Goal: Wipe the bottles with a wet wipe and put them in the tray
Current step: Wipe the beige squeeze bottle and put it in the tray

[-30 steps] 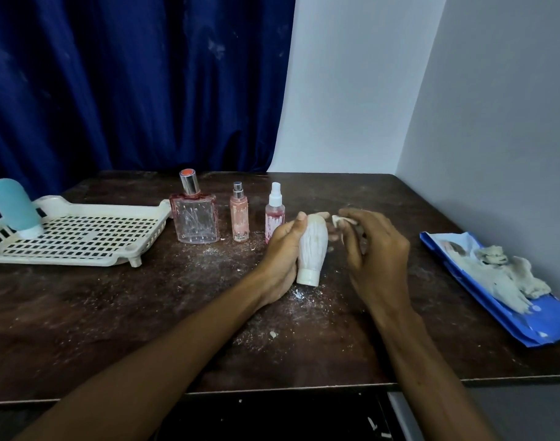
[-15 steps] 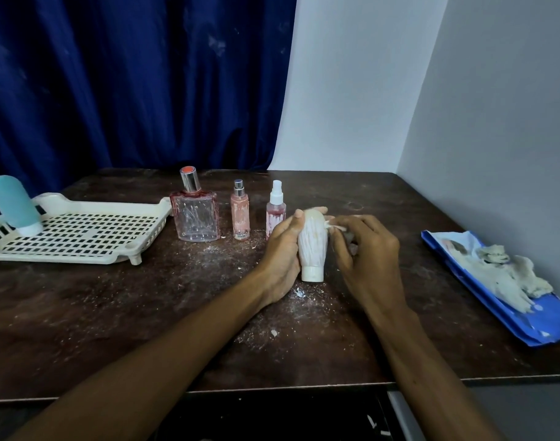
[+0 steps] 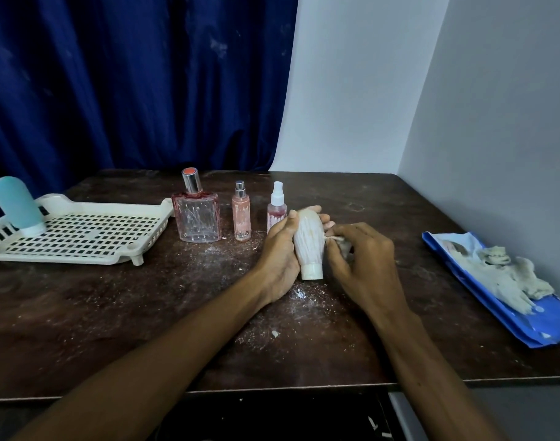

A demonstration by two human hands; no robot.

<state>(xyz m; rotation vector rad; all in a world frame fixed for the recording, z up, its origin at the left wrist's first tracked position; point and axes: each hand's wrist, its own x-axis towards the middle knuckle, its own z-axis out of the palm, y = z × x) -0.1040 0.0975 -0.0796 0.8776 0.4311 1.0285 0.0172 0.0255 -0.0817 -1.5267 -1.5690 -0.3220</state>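
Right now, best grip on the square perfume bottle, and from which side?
Probably the perfume bottle by its flat body, from above: thumb on front face, fingers behind. It stands upright, the tray crowds its left, a slim bottle its right, and the cap is narrow.

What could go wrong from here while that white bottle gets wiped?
1. The left hand grips the white bottle right beside the pink spray bottle; a knuckle nudge could topple that one.
2. The right hand pinches only a small wad of wet wipe, so it may slip out or leave the ribbed grooves dirty.
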